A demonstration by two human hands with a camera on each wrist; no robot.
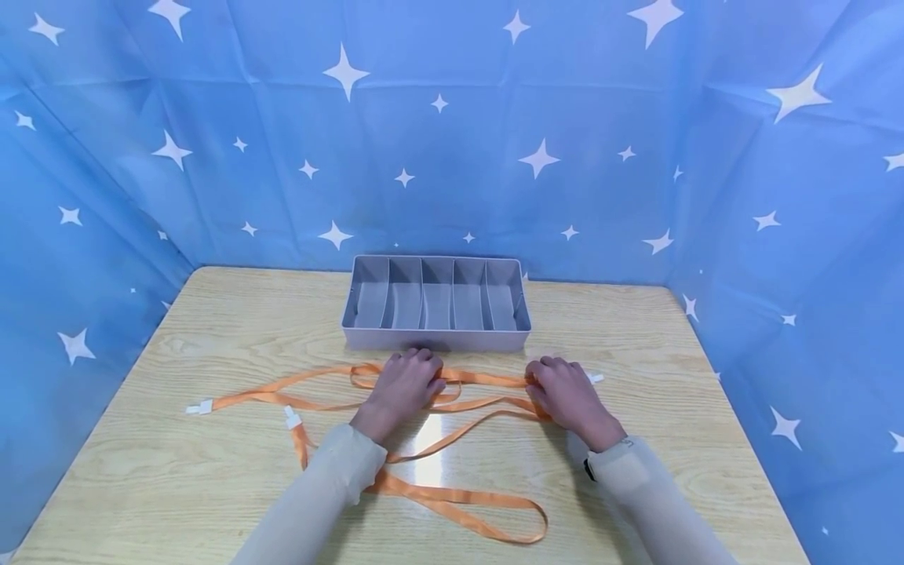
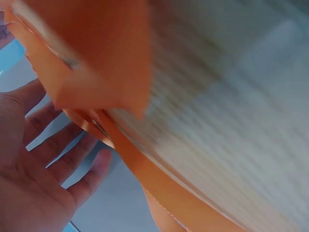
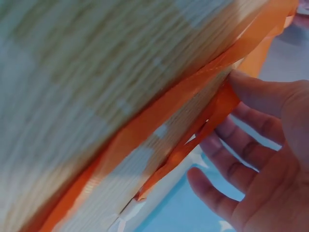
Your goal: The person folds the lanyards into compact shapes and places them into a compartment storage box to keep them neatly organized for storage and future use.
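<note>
Several orange lanyards with white clips lie across the table, and one orange lanyard (image 1: 487, 378) runs fairly straight between the two hands. My left hand (image 1: 406, 384) holds its left part near the box's front; in the left wrist view the strap (image 2: 159, 188) passes by the fingertips, partly hiding them. My right hand (image 1: 568, 396) pinches the strap farther right, thumb in front and fingers behind the orange band (image 3: 219, 108) in the right wrist view. Past that hand a white clip (image 1: 595, 378) sticks out. A looped lanyard (image 1: 487, 502) lies nearer the body.
A grey box (image 1: 436, 339) with several compartments stands at the table's back, just beyond the hands. Two white clips (image 1: 200, 407) (image 1: 293, 417) lie at left on orange straps. A blue star-patterned curtain (image 1: 452, 141) borders the wooden table (image 1: 636, 337) at the back and sides.
</note>
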